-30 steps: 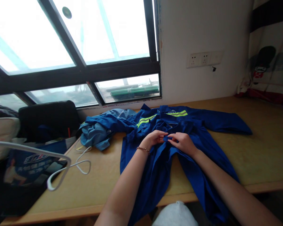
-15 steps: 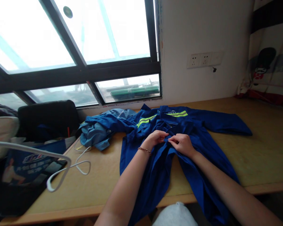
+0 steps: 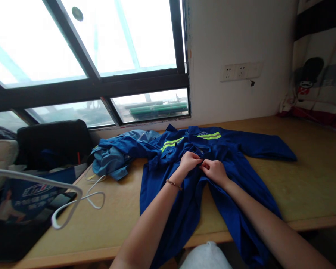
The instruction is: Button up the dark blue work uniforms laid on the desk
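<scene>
Dark blue work trousers (image 3: 154, 186) lie spread on the table, their legs hanging over the front edge. Beneath and beyond their waist is a matching blue work jacket (image 3: 257, 144) with yellow-green reflective stripes across the chest. My left hand (image 3: 190, 161) pinches the cloth at the trousers' front opening near the waist. Right beside it, my right hand (image 3: 213, 171) has its fingers closed on the same cloth, fingertips nearly touching the left ones. Whether a button or other fastener sits between the fingers is hidden. A braided bracelet circles my left wrist.
A crumpled lighter blue garment (image 3: 109, 162) lies at the left of the wooden table (image 3: 310, 186). A white cable (image 3: 96, 201) loops over the left side. Bags (image 3: 44, 190) stand at the far left. Behind are a window, wall sockets (image 3: 235, 72) and a patterned curtain (image 3: 310, 74).
Both hands stay at the trousers' waist front. My left hand has turned slightly, knuckles more upward, and its fingers are closer to the right ones. The view has shifted a little.
</scene>
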A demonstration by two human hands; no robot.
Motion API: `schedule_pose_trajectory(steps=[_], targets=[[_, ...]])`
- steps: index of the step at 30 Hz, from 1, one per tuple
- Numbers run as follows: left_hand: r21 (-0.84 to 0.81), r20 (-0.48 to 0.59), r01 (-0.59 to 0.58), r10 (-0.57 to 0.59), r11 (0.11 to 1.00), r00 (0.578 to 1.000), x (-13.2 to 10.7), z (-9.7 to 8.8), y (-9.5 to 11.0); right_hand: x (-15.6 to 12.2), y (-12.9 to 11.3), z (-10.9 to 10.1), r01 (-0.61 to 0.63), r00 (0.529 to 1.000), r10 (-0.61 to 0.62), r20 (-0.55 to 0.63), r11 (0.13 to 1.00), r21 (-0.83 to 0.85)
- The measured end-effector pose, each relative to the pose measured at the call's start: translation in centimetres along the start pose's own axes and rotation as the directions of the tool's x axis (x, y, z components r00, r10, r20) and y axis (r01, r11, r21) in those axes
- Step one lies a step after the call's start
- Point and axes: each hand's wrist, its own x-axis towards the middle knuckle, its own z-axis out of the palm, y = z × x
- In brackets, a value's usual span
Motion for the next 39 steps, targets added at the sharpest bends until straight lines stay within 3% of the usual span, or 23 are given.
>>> schedule_pose_trajectory(steps=[2, 5, 8, 10, 17, 21, 23, 25, 27, 30, 32, 33, 34, 36, 39], targets=[[-0.115, 0.072, 0.013, -0.004, 0.993, 0.997, 0.0, -0.4, 0.1, 0.0, -0.3, -0.3, 0.049, 0.998, -0.047, -0.049, 0.998, 0.033], [-0.363, 0.218, 0.138, -0.060, 0.921, 0.974, 0.2, -1.5, -0.3, 0.0, -0.7, -0.9, 0.183, 0.976, -0.175, -0.132, 0.982, 0.053], [-0.542, 0.407, 0.307, -0.075, 0.782, 0.910, 0.3, -2.5, -1.2, 0.0, -0.7, -1.3, 0.304, 0.950, -0.297, -0.092, 0.951, 0.066], [-0.581, 0.483, 0.346, -0.031, 0.737, 0.875, 0.1, -3.0, -1.7, 0.0, -0.5, -1.2, 0.308, 0.951, -0.304, -0.056, 0.948, 0.082], [-0.475, 0.498, 0.189, 0.085, 0.859, 0.863, -0.2, -2.6, -2.1, 0.1, -0.3, -0.6, 0.232, 0.968, -0.204, -0.144, 0.948, 0.220], [-0.370, 0.407, 0.082, 0.082, 0.925, 0.910, 0.2, -2.1, -2.2, 0.4, -0.3, -0.2, 0.147, 0.977, -0.069, -0.202, 0.904, 0.402], [-0.301, 0.387, 0.040, 0.084, 0.953, 0.918, 0.3, -2.2, -2.2, 0.8, 0.2, -0.1, 0.050, 0.974, 0.077, -0.214, 0.846, 0.530], [-0.262, 0.371, 0.000, 0.101, 0.965, 0.923, 0.5, -2.9, -2.2, 1.4, 1.3, -0.4, -0.035, 0.939, 0.249, -0.238, 0.756, 0.654], [-0.250, 0.291, -0.046, 0.121, 0.967, 0.949, 0.8, -4.3, -2.3, 2.0, 3.1, -1.1, -0.072, 0.853, 0.423, -0.305, 0.675, 0.734], [-0.192, 0.010, -0.114, 0.118, 0.975, 0.993, 1.3, -7.7, -3.2, 2.5, 6.5, -2.5, -0.152, 0.654, 0.643, -0.398, 0.627, 0.764], [-0.048, -0.216, -0.100, 0.088, 0.994, 0.972, 1.5, -10.0, -4.5, 2.7, 8.4, -3.1, -0.246, 0.569, 0.704, -0.425, 0.638, 0.729], [0.070, -0.327, -0.069, 0.088, 0.995, 0.941, 1.6, -10.9, -5.3, 2.8, 9.1, -3.2, -0.287, 0.559, 0.700, -0.444, 0.666, 0.689], [0.197, -0.422, -0.023, 0.106, 0.980, 0.900, 1.6, -11.4, -6.2, 2.9, 9.6, -3.1, -0.315, 0.577, 0.666, -0.472, 0.715, 0.624], [0.389, -0.527, 0.063, 0.166, 0.919, 0.833, 1.6, -11.6, -7.6, 3.0, 10.0, -2.5, -0.339, 0.661, 0.529, -0.533, 0.844, 0.416], [0.524, -0.534, 0.120, 0.216, 0.843, 0.817, 1.6, -10.2, -8.8, 2.8, 10.1, -1.0, -0.377, 0.781, 0.351, -0.517, 0.924, 0.057]])
